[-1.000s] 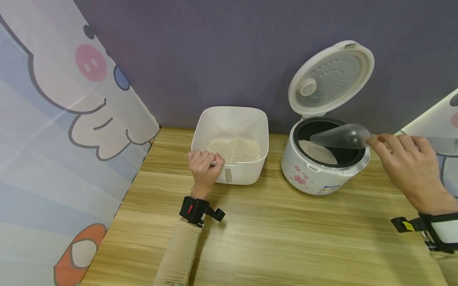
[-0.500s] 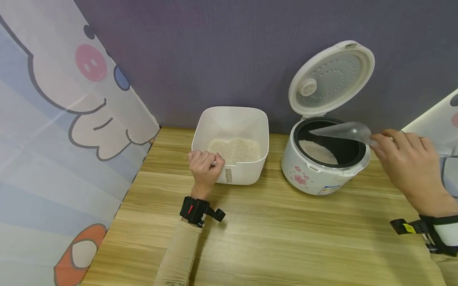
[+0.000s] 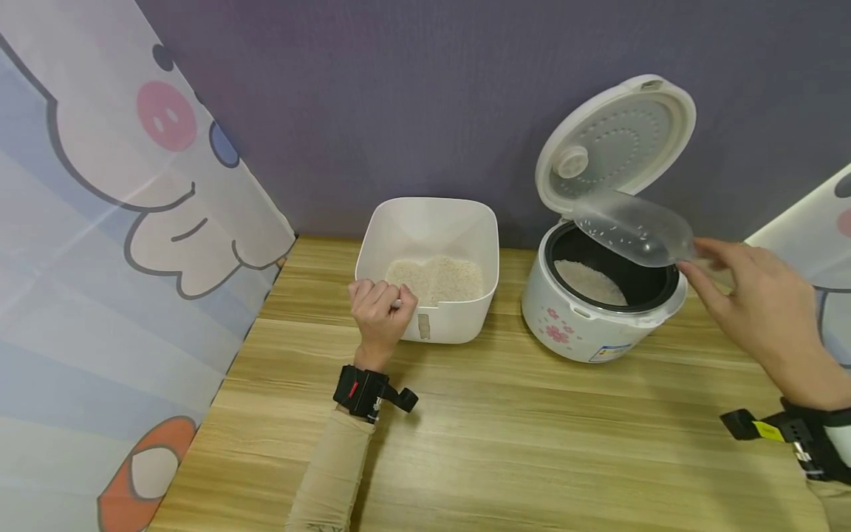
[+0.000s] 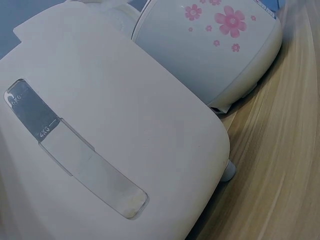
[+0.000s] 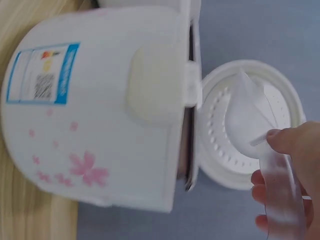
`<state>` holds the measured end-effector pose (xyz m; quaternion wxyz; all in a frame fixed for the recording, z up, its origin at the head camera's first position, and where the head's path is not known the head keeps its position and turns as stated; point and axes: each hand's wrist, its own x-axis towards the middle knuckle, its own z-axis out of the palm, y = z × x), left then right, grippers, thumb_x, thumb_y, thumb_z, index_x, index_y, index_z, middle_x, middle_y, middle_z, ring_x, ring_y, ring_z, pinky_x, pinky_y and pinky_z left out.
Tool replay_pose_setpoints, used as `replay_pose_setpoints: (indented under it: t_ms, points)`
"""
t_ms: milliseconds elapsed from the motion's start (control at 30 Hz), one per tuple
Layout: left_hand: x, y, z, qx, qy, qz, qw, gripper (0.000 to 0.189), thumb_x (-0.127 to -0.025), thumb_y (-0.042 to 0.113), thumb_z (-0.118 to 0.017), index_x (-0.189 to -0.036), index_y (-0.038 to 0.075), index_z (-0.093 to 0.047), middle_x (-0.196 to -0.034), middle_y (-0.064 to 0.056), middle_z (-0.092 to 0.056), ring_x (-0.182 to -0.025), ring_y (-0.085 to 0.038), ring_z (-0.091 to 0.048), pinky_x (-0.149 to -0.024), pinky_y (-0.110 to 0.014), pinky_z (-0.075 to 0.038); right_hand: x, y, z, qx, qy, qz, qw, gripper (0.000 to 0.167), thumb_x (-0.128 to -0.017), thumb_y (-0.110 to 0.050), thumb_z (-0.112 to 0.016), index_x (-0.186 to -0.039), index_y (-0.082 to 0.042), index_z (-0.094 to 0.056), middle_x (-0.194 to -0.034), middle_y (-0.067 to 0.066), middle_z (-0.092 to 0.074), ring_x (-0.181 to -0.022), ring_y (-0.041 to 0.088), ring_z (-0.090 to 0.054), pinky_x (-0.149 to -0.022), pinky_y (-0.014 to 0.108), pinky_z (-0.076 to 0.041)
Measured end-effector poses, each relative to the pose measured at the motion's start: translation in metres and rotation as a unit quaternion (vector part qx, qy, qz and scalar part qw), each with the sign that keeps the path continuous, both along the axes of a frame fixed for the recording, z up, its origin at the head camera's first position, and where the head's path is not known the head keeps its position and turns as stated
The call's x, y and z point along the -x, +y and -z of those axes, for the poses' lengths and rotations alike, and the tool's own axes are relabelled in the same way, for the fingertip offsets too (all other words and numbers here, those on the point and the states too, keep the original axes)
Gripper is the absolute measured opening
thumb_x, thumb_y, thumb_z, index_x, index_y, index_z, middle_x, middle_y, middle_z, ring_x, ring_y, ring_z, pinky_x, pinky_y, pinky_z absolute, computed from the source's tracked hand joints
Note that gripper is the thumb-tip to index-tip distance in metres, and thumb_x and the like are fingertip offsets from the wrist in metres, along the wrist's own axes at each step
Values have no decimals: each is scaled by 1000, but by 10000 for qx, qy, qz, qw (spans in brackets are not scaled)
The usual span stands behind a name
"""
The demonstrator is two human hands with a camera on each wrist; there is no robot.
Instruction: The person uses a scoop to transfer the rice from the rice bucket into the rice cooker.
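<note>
Plain, dark grey-purple wall point(image 3: 399, 96) behind yellowish wood-grain table point(image 3: 505, 428); pale blue-and-white cartoon-printed sheet point(image 3: 86, 295) borders table's left side.

Translucent scoop point(image 3: 637, 227) above open cooker point(image 3: 585, 331)

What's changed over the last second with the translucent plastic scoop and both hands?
The right hand has rolled the translucent plastic scoop and lifted its tip, so white grains now show in it above the open white flower-print rice cooker. Nothing visibly taken hold of or let go. Unchanged: the left hand grips the near rim of the white plastic bin; bin and cooker haven't moved.
</note>
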<state>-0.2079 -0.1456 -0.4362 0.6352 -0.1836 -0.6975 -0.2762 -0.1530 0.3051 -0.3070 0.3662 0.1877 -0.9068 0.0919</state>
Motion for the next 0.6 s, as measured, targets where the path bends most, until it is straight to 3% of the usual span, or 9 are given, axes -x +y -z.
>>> replay_pose_setpoints:
  t_ms: [133, 300, 467, 600]
  points:
    - [0, 0, -1, 21, 26, -1, 10000, 36, -69, -5, -64, -54, 11, -35, -49, -1, -31, -51, -22, -30, -67, -39, -32, 0, -16, -8, 78, -39, -166, 9998, 72, -103, -61, -44, -123, 4, -67, -96, 27, -72, -75, 42, -64, -55, 44, -38]
    - [0, -1, 0, 34, 43, 38, 10000, 37, -69, -6, -64, -54, 10, -35, -49, -1, -31, -51, -23, -30, -67, -39, -31, 5, -43, -13, 82, 174, -538, 9984, 79, -102, -67, -38, -121, 3, -68, -97, 25, -71, -78, 43, -66, -58, 54, -41]
    - [-1, 0, 2, -22, 116, 82, 9999, 36, -74, -2, -61, -53, 10, -35, -50, -1, -31, -51, -22, -30, -67, -39, -30, 11, -71, -17, 89, 339, -1153, 9927, 69, -103, -61, -45, -117, 2, -71, -102, 22, -74, -82, 42, -68, -66, 53, -47]
    - [-3, 1, 3, -79, 321, 69, 9994, 36, -72, -4, -59, -53, 10, -33, -49, -1, -29, -51, -22, -28, -66, -38, -27, 16, -91, -19, -133, 390, -1508, 9877, 61, -105, -54, -48, -117, 1, -72, -101, 21, -74, -81, 42, -68, -68, 54, -49]
